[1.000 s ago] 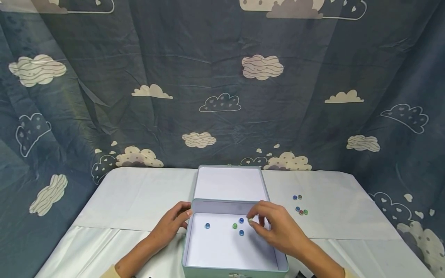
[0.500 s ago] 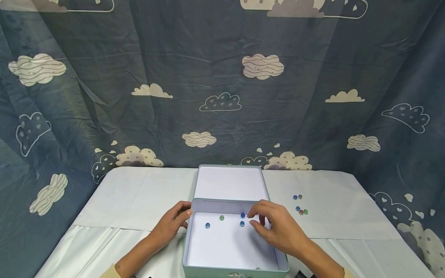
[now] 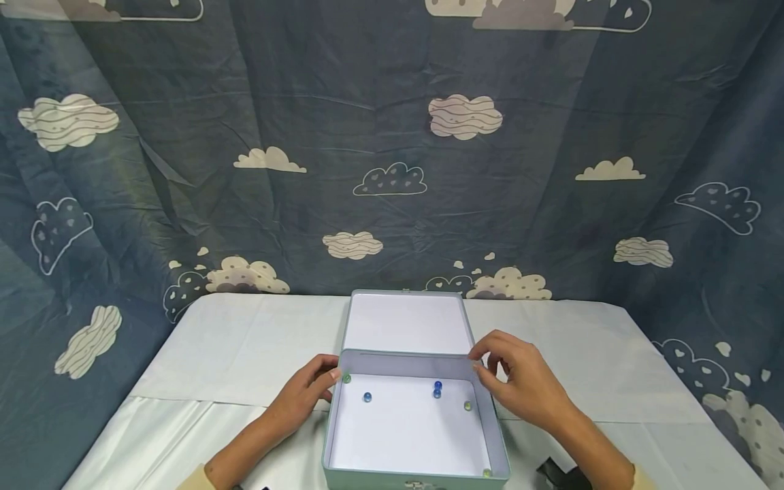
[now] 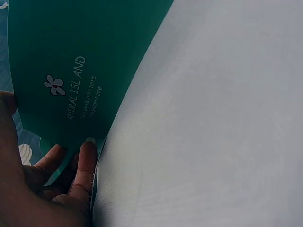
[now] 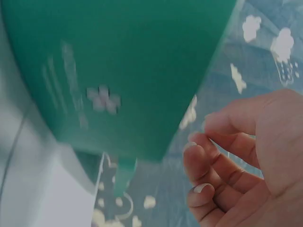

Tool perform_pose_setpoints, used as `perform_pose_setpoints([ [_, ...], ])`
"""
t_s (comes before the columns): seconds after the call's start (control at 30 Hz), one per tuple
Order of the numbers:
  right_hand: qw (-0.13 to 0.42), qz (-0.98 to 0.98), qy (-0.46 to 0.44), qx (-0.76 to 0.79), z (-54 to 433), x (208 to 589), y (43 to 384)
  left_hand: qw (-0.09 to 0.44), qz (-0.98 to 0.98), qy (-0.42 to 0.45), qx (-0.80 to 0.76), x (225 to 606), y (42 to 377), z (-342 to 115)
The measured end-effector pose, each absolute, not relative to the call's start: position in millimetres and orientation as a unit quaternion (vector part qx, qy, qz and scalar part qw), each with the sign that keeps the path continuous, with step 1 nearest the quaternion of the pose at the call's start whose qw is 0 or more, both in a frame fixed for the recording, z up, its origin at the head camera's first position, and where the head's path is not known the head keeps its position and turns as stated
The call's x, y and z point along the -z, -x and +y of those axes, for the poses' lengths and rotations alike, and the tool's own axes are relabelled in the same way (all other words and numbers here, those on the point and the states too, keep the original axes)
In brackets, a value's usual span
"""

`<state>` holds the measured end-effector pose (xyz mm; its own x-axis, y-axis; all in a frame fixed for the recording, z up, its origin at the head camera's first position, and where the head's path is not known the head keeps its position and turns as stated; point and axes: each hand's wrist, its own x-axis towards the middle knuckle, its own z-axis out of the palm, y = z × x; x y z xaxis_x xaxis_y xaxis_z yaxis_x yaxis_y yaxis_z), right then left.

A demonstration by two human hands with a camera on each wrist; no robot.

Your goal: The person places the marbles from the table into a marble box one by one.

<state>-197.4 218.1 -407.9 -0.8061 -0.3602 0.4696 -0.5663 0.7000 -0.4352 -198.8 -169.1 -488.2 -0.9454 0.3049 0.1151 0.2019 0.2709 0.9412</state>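
A green tin box (image 3: 416,480) with a pale inside stands on the table, its lid (image 3: 407,323) folded back. Inside lie two blue marbles (image 3: 437,390) close together, another blue marble (image 3: 367,397), and green marbles by the back left corner (image 3: 346,378), right side (image 3: 468,406) and front right corner (image 3: 486,472). My left hand (image 3: 300,395) holds the box's back left corner; in the left wrist view its fingertips (image 4: 86,156) bend against the green wall. My right hand (image 3: 520,378) hovers at the back right corner, fingers loosely bent, no marble showing between them.
White cloth (image 3: 245,340) covers the table. A dark curtain (image 3: 294,102) with cloud prints hangs behind and at both sides. A black object (image 3: 563,474) sits at the right forearm. Printed lettering (image 4: 78,87) marks the box's side.
My right hand has let go of a marble into the box and moved right and up, covering the marbles on the table. Marbles inside have rolled apart. The left hand stays put.
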Motion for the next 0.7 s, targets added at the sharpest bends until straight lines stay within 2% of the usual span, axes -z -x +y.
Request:
perform_pose_setpoints([
  [0.43,0.201,-0.92,-0.216,-0.259,270,415,225,0.038,0.797,-0.165,-0.58,490,199,-169],
  [0.7,0.149,-0.943,-0.137,-0.264,295,429,240,0.044,0.795,-0.16,-0.584,489,199,-169],
])
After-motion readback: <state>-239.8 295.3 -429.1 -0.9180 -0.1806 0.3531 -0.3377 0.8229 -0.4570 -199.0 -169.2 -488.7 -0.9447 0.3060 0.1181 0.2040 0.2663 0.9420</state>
